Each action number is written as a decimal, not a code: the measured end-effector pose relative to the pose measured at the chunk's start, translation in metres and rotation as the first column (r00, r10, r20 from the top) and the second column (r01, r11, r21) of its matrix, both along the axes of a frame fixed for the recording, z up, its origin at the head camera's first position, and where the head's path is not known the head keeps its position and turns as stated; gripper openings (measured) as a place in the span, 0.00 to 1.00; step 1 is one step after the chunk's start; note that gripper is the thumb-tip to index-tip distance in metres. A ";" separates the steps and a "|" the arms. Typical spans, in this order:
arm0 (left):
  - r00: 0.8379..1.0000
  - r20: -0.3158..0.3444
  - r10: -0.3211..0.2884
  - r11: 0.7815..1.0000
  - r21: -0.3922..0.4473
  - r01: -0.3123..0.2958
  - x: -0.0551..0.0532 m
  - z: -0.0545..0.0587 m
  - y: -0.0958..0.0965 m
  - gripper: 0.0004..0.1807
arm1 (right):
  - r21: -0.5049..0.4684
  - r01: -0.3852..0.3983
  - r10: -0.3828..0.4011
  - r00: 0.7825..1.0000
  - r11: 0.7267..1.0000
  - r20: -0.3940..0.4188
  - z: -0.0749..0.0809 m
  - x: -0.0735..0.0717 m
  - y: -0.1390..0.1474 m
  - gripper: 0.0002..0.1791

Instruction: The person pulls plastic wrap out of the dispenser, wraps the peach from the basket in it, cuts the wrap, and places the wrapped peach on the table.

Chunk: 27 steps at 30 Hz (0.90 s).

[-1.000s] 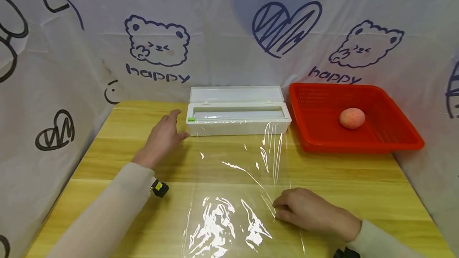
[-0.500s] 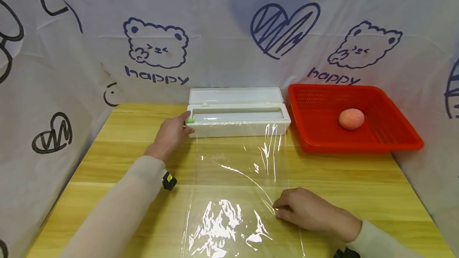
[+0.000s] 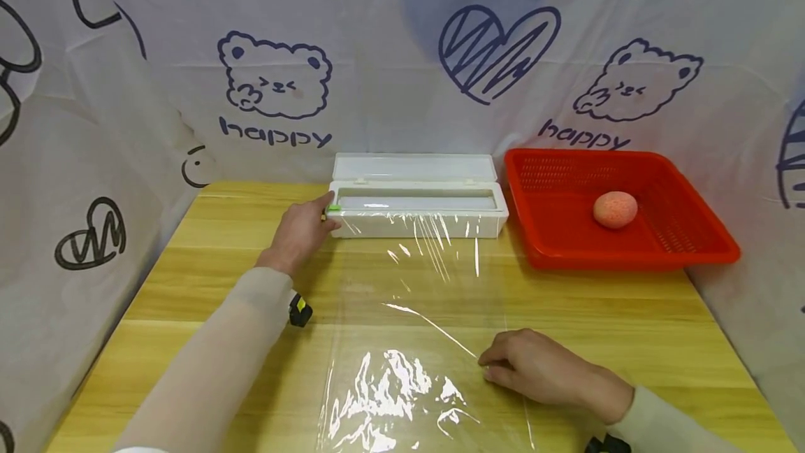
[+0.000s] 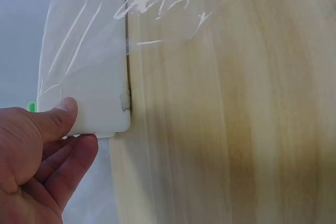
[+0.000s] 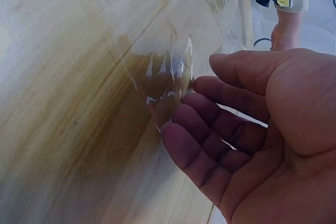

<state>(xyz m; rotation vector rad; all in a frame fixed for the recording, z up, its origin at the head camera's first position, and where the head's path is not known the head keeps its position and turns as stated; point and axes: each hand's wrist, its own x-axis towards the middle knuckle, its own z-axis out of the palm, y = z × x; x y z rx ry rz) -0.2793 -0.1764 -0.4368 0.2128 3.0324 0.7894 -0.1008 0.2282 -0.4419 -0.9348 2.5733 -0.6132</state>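
Note:
In the head view a white cling film box [image 3: 415,224] lies at the back of the table with its lid raised and a roll inside. My left hand [image 3: 300,233] grips its left end. In the left wrist view, the thumb [image 4: 65,109] presses the front while fingers curl at the end face, by a green tab [image 4: 32,106]. Clear cling film [image 3: 409,327] stretches from the box toward me over the table. Its right edge is pinched by my right hand [image 3: 541,369], where a crease runs to the fingertips [image 5: 199,83].
A red plastic basket [image 3: 597,257] stands right of the box, holding a pinkish round object [image 3: 615,210]. Behind the wooden table [image 3: 629,313] hangs a white printed cloth [image 3: 390,89], which also closes off the left and right sides.
My left hand has moved right onto the box's left end and taken hold of it. Creases and glints in the cling film have shifted. The right hand stays in place.

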 end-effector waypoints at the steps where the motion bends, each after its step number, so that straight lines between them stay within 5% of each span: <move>1: 1.000 -0.007 -0.005 1.000 0.003 0.005 -0.001 0.000 0.000 0.38 | 0.002 0.002 -0.002 1.000 1.000 0.000 0.000 0.000 0.000 0.09; 6: 0.999 -0.051 0.006 1.000 0.004 -0.006 0.009 0.002 0.002 0.40 | 0.016 0.002 -0.002 1.000 1.000 -0.013 0.000 0.003 -0.001 0.10; 9: 0.993 -0.113 -0.035 0.998 -0.050 0.029 0.034 0.009 0.008 0.35 | 0.030 0.000 0.000 1.000 1.000 -0.016 0.000 0.006 -0.001 0.12; 11: 0.978 -0.145 -0.148 0.986 -0.103 0.134 0.056 0.011 0.014 0.26 | 0.042 0.005 -0.005 1.000 0.999 -0.022 0.000 0.008 0.000 0.13; 13: 0.943 -0.114 -0.313 0.945 -0.137 0.297 0.079 0.011 0.021 0.19 | 0.056 0.019 -0.017 0.999 0.998 -0.031 0.001 0.010 0.000 0.14; 16: 0.854 0.038 -0.518 0.845 -0.133 0.519 0.111 0.005 0.028 0.20 | 0.080 0.049 -0.047 0.998 0.996 -0.031 0.002 0.011 -0.001 0.16; 18: 0.811 0.134 -0.570 0.801 -0.131 0.584 0.127 0.000 0.031 0.27 | 0.094 0.073 -0.071 0.997 0.993 -0.025 0.003 0.009 -0.002 0.16; 19: 0.803 0.167 -0.573 0.791 -0.144 0.595 0.134 -0.003 0.032 0.31 | 0.100 0.086 -0.083 0.996 0.991 -0.030 0.003 0.009 -0.003 0.17; 23: 0.818 0.176 -0.548 0.797 -0.185 0.575 0.148 -0.007 0.032 0.43 | 0.114 0.156 -0.148 0.987 0.981 -0.069 0.003 0.006 -0.005 0.22; 27: 0.833 0.174 -0.526 0.813 -0.184 0.552 0.152 -0.007 0.029 0.55 | 0.136 0.221 -0.211 0.974 0.966 -0.084 0.002 0.005 -0.008 0.31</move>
